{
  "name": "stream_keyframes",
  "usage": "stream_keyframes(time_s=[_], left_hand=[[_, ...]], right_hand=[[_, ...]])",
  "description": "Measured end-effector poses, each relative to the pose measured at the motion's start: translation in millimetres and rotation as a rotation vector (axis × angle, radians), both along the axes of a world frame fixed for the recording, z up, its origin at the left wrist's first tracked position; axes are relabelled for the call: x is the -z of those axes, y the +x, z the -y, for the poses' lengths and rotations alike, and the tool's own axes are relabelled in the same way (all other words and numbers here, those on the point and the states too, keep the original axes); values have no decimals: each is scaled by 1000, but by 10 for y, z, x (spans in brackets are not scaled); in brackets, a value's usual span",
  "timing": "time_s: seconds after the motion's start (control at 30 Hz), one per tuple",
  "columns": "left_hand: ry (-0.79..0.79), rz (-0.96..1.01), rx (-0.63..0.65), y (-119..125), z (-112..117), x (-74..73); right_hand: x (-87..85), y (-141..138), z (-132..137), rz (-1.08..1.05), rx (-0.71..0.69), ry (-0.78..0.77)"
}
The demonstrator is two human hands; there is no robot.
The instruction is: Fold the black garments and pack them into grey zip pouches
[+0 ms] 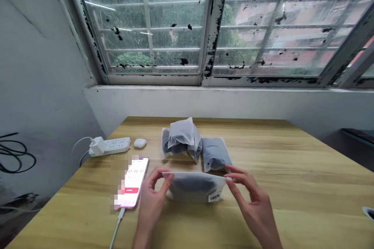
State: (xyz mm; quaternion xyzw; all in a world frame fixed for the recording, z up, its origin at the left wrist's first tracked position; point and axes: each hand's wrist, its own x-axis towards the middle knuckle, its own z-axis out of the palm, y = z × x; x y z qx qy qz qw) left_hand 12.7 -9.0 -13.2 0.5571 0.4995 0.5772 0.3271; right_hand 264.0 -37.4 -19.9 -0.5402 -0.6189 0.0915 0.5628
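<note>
A frosted plastic bag (194, 186) with a dark garment inside and a barcode label sits upright on the wooden table (292, 171). My left hand (152, 198) pinches its top left corner. My right hand (253, 202) pinches its top right corner. Both hands hold the bag's upper edge stretched between them. Behind it lies a pile of similar filled bags (187, 140), with one more bag (214, 153) lying flat to the right of the pile.
A phone (134, 183) with a lit screen lies left of my left hand, its cable running toward me. A white power strip (112, 146) and a small white case (140, 142) sit at the back left. A wall and window stand beyond the table.
</note>
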Motion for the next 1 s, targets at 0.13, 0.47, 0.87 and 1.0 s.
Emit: stream_keyframes(time_s=[0.13, 0.47, 0.87, 1.0], left_hand=[[68, -135, 55, -52, 9, -67], [107, -270, 169, 20, 87, -196], [236, -495, 161, -70, 134, -261], [312, -545, 141, -82, 132, -228]], right_hand=[[-88, 62, -6, 145, -48, 52], [-206, 23, 24, 192, -94, 52], [-430, 27, 51, 237, -260, -46], [-389, 60, 53, 222, -247, -48]])
